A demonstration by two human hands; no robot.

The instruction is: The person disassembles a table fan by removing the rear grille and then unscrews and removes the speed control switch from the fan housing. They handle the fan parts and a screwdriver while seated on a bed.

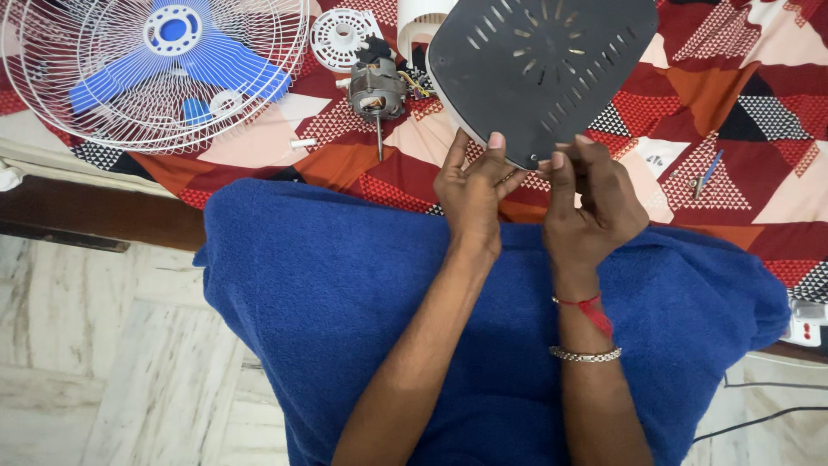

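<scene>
Broadly, a bed covered with one patterned red, orange and white sheet (733, 112) fills the far half of the view, and one blue towel (345, 285) lies across the person's lap at its near edge. On the sheet to the left rests one white wire fan guard (52, 95) with one blue fan blade (185, 65) under it. The dark slotted fan base (543, 69), its flat underside turned up and a white rim showing along its left edge, lies on the sheet just beyond the hands. It looks stiff and fairly heavy for its size, smooth enough to slip, so its near rounded edge seems the best place to take hold.

Both hands meet at that edge. The left hand (470, 194) has its fingers spread, with the tips touching the rim from below; its grip is loose and open rather than closed around the base. The right hand (595, 203) curls its fingers at the same edge, pinching at something too small to make out.

Smaller things lie farther off: one grey fan motor (377, 89) with its shaft pointing toward the person, one round white slotted cover (342, 36), one small blue-handled tool (703, 179), and one short white peg (304, 142).
</scene>
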